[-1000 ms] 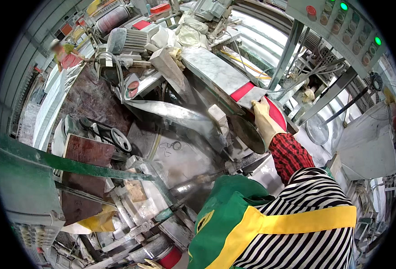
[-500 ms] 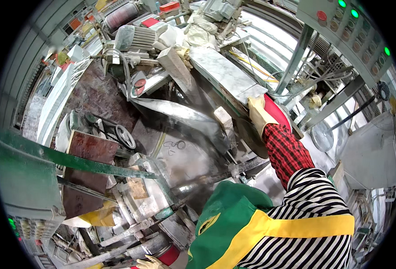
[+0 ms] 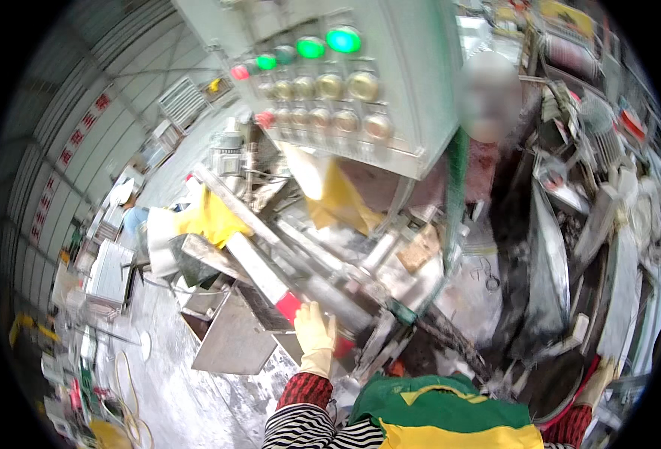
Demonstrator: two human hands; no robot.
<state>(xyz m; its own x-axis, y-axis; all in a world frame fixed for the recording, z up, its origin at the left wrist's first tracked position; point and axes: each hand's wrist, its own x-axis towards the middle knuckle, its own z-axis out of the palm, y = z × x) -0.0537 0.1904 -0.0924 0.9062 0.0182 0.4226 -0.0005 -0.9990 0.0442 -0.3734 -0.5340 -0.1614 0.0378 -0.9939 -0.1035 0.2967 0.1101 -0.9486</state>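
Observation:
My left hand (image 3: 315,331), in a cream glove, lies over a red band (image 3: 288,307) at the near end of a long white strip (image 3: 255,267). Its fingers look stretched out, with the thumb apart, and I see nothing gripped in them. At the lower right, my right hand (image 3: 602,376), also gloved, is by the red edge (image 3: 586,383) of a belt or wheel, close to the near end of a pale slab (image 3: 620,299). Blur and its place near the picture's rim hide how its fingers are set.
A control cabinet (image 3: 427,112) with lit green buttons hangs ahead, above machine rails. Yellow sheeting (image 3: 210,217) drapes over the left machine part. A brown-grey board (image 3: 233,337) leans low on the left. Another person (image 3: 132,213) stands farther off; a hose (image 3: 127,389) lies on the floor.
My view has swung left, bringing the control cabinet to the front and the pale slab to the right edge. My left hand now shows fully; my right hand sits at the lower right.

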